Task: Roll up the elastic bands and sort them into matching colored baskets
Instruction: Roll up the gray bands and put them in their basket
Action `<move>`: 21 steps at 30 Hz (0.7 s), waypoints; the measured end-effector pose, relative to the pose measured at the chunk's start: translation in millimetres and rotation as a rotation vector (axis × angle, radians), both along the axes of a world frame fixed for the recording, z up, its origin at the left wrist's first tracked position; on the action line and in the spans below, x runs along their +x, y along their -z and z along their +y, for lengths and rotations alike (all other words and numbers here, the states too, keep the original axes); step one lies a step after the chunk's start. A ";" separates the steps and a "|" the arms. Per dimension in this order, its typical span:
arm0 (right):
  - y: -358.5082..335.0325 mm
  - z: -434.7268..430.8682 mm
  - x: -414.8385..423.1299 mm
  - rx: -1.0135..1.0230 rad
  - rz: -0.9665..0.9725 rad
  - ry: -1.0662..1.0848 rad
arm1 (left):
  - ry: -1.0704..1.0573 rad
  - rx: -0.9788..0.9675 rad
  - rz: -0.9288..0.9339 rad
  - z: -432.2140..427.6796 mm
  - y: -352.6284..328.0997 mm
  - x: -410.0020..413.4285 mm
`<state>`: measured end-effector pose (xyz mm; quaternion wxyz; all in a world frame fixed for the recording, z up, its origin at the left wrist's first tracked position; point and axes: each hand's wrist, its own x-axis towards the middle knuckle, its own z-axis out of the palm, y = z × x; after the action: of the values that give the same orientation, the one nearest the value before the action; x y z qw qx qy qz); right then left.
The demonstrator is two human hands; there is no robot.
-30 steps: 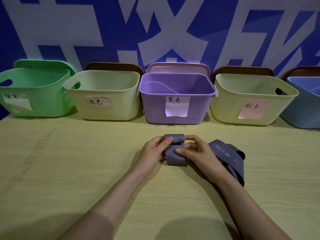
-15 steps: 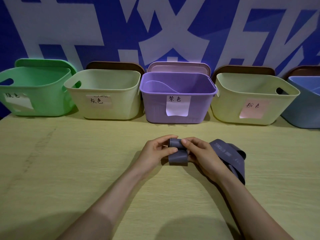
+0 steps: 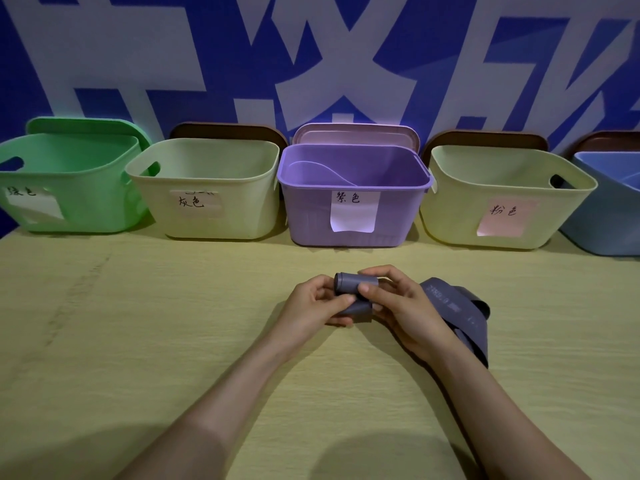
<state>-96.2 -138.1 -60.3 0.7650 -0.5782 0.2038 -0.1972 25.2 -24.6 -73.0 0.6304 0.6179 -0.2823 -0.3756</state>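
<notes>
Both hands pinch grey band (image 3: 355, 285) above table (image 3: 138, 323), in front of purple basket (image 3: 353, 199): left hand (image 3: 313, 303) & right hand (image 3: 398, 306) grip its rolled end; loose tail trails right onto table.

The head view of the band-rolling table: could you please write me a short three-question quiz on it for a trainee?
1. True or false: the left hand and the right hand both hold the elastic band.
2. What colour is the basket straight beyond the hands? A green, B purple, C blue.
3. Fill in: the unrolled part of the elastic band trails over the table to the person's ____ side.

Key: 1 true; 2 B; 3 right.
</notes>
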 end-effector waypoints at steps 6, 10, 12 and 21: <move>0.8 -4.6 -2.5 -0.026 -0.005 0.012 | 0.080 -0.033 0.020 3.8 -6.2 -0.8; 2.5 -4.3 -2.8 -0.104 0.000 -0.019 | -0.012 -0.055 0.088 0.1 -6.1 -1.3; 2.7 -3.0 -2.2 -0.141 0.004 -0.007 | -0.041 -0.047 0.073 -1.3 -5.7 -1.7; 6.7 1.9 4.6 -0.132 -0.009 0.033 | -0.081 -0.211 0.225 -1.4 -6.4 -1.9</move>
<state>-91.6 -136.3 -67.0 0.7227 -0.6232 0.1963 -0.2255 23.3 -26.1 -66.6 0.7342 0.5129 -0.2228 -0.3851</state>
